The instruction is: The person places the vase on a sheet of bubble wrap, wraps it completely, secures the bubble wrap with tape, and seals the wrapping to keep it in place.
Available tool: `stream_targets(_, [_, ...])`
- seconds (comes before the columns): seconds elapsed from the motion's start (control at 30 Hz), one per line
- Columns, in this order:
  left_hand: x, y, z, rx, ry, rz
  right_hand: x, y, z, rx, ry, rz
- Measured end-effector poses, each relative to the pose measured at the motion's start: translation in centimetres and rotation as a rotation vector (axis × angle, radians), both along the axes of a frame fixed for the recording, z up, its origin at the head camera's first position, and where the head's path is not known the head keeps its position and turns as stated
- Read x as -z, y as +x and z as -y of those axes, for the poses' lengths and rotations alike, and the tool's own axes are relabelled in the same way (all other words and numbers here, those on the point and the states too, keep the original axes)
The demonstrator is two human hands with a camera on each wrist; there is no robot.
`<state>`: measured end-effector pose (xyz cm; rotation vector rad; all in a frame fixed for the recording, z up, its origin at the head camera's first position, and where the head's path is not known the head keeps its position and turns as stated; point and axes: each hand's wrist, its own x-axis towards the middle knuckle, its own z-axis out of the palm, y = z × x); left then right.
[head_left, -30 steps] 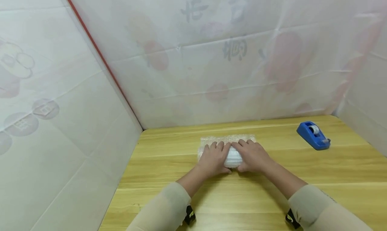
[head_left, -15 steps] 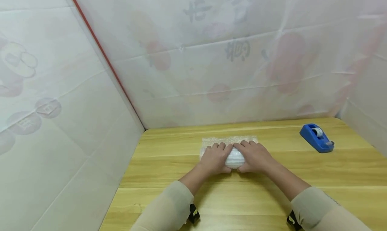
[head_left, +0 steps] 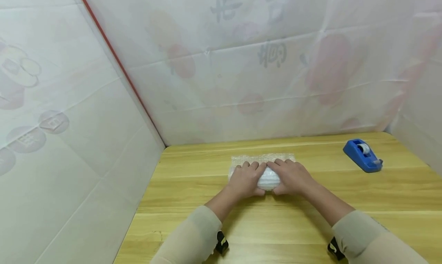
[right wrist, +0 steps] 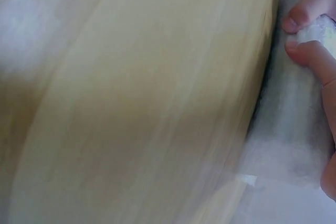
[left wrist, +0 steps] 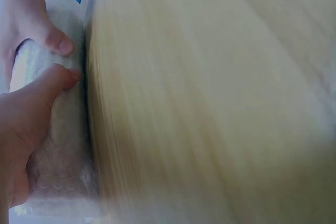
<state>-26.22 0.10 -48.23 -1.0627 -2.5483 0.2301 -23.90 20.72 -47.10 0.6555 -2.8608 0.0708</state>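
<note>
A roll of bubble wrap (head_left: 268, 180) lies crosswise on the table, whitish where it shows between the hands. My left hand (head_left: 243, 180) grips its left part and my right hand (head_left: 291, 177) its right part. Both sets of fingers bend over the top toward the far side, while the thumbs press the near side. In the left wrist view the thumb tips stand close together on the clear bubbly roll (left wrist: 65, 145). The right wrist view shows the same roll (right wrist: 289, 114) under both thumbs. A flat flap of bubble wrap (head_left: 262, 157) extends beyond the fingers. Whatever is inside the roll is hidden.
A blue tape dispenser (head_left: 362, 155) with a tape roll stands at the back right of the wooden table (head_left: 193, 164). Printed white sheeting (head_left: 214, 122) rises behind the table, with more on the left and right sides.
The head view has shifted slightly. Both hands keep their hold on the bubble wrap roll, with almost no movement of the fingers.
</note>
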Motion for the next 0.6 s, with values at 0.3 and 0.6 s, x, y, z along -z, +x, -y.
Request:
stream_targets(0.3, [-0.9, 0.2, -0.3, 0.001, -0.046, 0.050, -0.4, 0.4, -0.3, -0.040, -0.005, -0.040])
stream_targets(0.6, [-1.5, 1.3, 0.1, 0.000, -0.064, 0.101, -0.9, 1.4, 0.1, -0.033, 0.001, 0.034])
